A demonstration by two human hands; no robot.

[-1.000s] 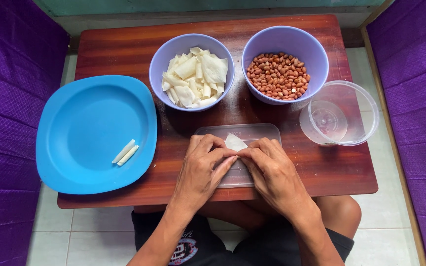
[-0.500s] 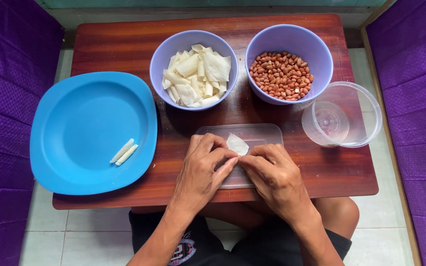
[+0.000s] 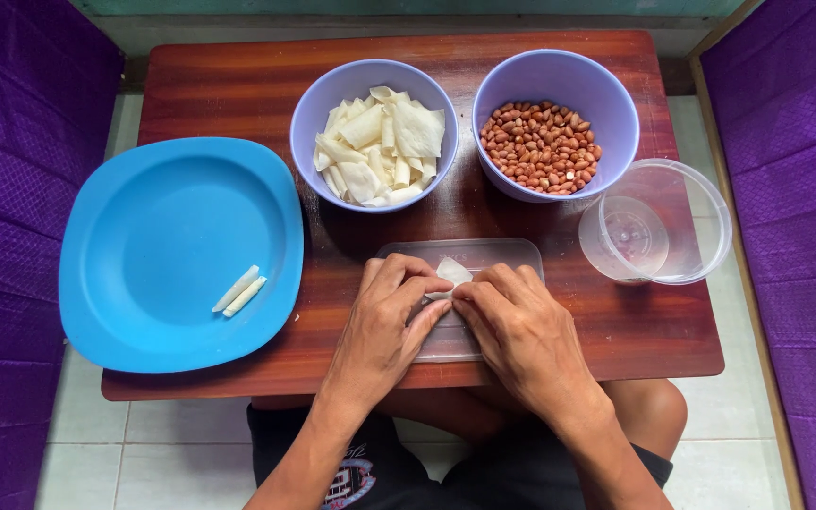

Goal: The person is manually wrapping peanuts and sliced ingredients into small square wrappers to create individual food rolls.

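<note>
Both hands pinch wrapper (image 3: pixel 451 274); bowls behind, blue plate (image 3: pixel 144 217) left.

A home food-preparation spot: a low red-brown wooden table (image 3: pixel 238 94) on pale floor tiles (image 3: pixel 181 444), purple cushioned seats (image 3: pixel 11 189) left and right, with plastic bowls of peanuts (image 3: pixel 540 142) and white wrappers (image 3: pixel 380 142) at the far side.
</note>
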